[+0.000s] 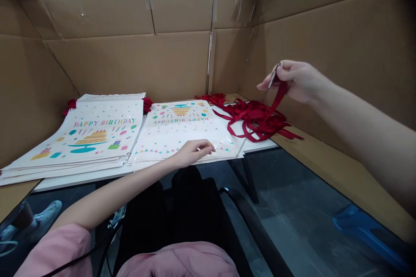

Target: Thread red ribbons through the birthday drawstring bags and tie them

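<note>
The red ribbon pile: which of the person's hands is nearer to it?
Right. The right hand is above the red ribbon pile, gripping a strand that runs down to it; the left hand is over the printed sheets, to the pile's left and nearer the body.

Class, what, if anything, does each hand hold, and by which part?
Right hand: a red ribbon, by its raised stretch, and a slim metallic tool, its gripped part unclear. Left hand: nothing visible.

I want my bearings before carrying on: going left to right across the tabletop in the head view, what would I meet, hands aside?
Happy Birthday stack with upright print → Happy Birthday stack with upside-down print → pile of loose red ribbons.
</note>
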`<state>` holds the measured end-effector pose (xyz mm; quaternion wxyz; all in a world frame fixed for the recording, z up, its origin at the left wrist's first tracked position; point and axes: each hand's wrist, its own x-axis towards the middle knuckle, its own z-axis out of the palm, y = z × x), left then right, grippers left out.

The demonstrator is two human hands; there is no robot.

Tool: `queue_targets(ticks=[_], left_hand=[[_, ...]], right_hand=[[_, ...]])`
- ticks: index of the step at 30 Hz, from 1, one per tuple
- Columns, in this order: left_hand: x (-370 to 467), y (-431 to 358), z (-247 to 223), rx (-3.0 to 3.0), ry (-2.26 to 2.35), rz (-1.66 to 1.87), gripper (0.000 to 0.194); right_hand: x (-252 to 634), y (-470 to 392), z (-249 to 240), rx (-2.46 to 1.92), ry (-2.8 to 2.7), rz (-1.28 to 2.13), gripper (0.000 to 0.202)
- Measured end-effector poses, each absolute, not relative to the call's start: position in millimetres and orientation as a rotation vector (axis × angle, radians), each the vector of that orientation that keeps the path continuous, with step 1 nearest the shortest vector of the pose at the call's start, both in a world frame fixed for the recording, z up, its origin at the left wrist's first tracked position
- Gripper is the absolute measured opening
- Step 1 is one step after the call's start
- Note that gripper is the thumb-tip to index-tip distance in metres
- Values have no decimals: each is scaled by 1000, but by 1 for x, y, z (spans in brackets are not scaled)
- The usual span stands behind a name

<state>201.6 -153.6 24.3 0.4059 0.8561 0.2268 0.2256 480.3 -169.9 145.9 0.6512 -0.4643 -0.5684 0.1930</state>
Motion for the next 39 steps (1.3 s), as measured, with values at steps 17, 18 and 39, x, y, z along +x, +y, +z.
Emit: queue_targets(ticks=[17, 18, 39], left_hand=[[226, -91, -22, 2872, 789, 247, 49], [227, -94, -19, 2881, 793, 258, 48], [279, -87, -27, 2670, 936, 537, 32]], right_hand=[[496, -132, 80, -1500, -1409, 1266, 26], [494, -134, 70, -1492, -1418, 1311, 28], [488, -140, -10, -1465, -1323, 1523, 23]])
